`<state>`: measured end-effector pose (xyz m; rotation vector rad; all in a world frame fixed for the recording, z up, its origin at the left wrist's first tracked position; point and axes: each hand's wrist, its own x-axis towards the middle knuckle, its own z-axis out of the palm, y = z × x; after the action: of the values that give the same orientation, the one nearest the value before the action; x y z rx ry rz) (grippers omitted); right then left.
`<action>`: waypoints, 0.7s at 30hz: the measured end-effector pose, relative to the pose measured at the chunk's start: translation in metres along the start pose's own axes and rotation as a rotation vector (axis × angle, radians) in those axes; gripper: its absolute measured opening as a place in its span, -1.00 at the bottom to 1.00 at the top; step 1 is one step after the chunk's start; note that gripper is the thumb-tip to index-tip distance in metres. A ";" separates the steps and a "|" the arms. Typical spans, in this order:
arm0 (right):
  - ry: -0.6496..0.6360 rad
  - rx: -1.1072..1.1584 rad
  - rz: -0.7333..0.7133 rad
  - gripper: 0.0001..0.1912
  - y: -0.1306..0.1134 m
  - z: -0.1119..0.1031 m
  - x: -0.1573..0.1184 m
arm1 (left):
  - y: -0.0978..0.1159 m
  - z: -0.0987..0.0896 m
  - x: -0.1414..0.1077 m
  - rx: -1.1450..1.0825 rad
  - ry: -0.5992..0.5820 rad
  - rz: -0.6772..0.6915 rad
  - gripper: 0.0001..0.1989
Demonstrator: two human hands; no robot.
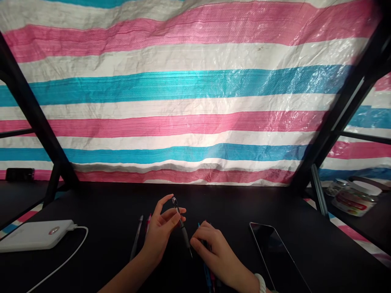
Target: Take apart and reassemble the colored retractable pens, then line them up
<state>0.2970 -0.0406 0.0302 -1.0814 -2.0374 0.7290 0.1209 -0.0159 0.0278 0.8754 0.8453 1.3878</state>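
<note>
Hand L (160,232) half open w/ black pen (183,228); hand R (210,248) curled on pens (207,272)

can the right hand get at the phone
Probably yes: the right hand rests on pens right beside the phone, and nothing stands between them.

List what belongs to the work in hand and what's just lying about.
In use: left hand holding a black pen; right hand over a blue pen; grey pen and red pen beside them.

Lying about: white power bank, white cable, black smartphone, labelled jar.
</note>
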 end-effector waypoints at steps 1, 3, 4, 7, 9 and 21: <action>0.006 -0.002 -0.002 -0.62 0.000 0.000 0.000 | 0.000 0.000 0.001 0.002 -0.002 -0.003 -0.29; 0.018 0.000 0.007 -0.60 0.000 -0.001 -0.001 | -0.001 -0.001 0.002 0.002 0.000 -0.015 -0.30; 0.024 0.005 0.016 -0.59 0.000 -0.001 -0.001 | -0.001 -0.002 0.002 -0.001 0.005 -0.020 -0.30; 0.062 0.038 0.049 -0.55 0.002 -0.002 -0.002 | 0.000 -0.003 0.003 -0.015 0.023 -0.030 -0.33; 0.088 0.058 0.067 -0.54 0.003 -0.001 -0.002 | 0.001 -0.003 0.003 -0.018 0.027 -0.035 -0.36; 0.108 0.031 0.034 -0.55 0.003 -0.001 -0.001 | 0.001 -0.001 0.000 0.086 -0.066 -0.024 -0.34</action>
<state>0.2995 -0.0402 0.0285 -1.1164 -1.9147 0.7022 0.1199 -0.0162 0.0288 0.9688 0.8671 1.3022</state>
